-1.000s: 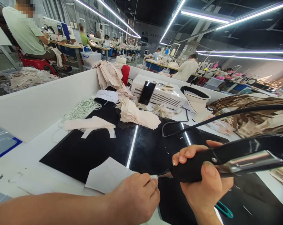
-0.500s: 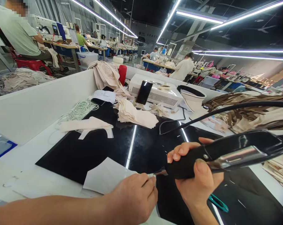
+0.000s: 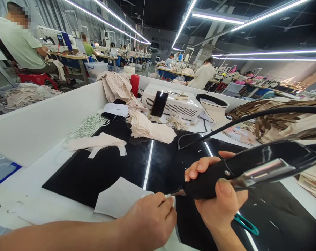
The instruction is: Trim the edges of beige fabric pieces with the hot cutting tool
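My right hand wraps round a black corded hand tool that looks like an ultrasonic cutter. It has a metal lever along its side and a pointed metal tip. My left hand is closed, its thumb and forefinger pinching the edge of a white sheet piece, which may be fabric or paper. The tool's tip meets that edge right at my left fingertips; the exact contact is hidden. Partly behind my right wrist lie teal thread snips on the black board.
Stacked cream fabric pieces and a cream strip lie farther back. Behind them are a phone, a vented white box and a red cone. The tool's black cable arches to the right. People sit at sewing machines beyond.
The view has shifted very slightly. Both hands keep their grips, and the tool's tip stays at the pinched edge.
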The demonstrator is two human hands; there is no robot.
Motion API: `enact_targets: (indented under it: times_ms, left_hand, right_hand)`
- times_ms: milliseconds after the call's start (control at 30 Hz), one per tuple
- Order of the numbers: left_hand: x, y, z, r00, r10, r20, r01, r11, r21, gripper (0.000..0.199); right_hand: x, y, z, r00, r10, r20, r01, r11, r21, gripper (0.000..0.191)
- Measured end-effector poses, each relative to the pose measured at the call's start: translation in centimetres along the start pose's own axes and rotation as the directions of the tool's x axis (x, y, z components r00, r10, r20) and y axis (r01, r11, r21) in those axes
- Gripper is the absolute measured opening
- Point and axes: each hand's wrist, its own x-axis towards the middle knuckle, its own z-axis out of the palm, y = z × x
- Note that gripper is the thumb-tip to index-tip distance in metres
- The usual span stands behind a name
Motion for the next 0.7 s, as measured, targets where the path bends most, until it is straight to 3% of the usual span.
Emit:
enact_targets:
  times_ms: [333, 467, 600, 700]
  left_hand:
    - [-0.3, 0.3, 0.2, 0.995, 0.032, 0.089, -0.034, 0.999, 0.018, 0.018]
    - [0.2, -1.2, -0.2, 0.971, 0.072, 0.226, -0.079, 0.997, 0.02, 0.021]
    - [0.5, -3.7, -0.3, 0.935, -0.056, 0.35, 0.045, 0.998, 0.039, 0.021]
    - [0.8, -4.6, -0.6, 0.938, -0.134, 0.319, 0.131, 0.991, 0.031, 0.023]
  right_hand:
    - [0.1, 0.2, -0.1, 0.999, 0.017, 0.03, -0.017, 1.0, -0.015, 0.037]
    - [0.7, -1.1, -0.6, 1.0, -0.013, 0.01, 0.013, 0.998, -0.058, 0.047]
    - [0.4, -2.8, -1.9, 0.999, -0.034, 0.003, 0.034, 0.98, -0.196, 0.049]
    - [-0.6, -3.8, -2.6, 0.999, -0.034, -0.033, 0.026, 0.973, -0.231, 0.046]
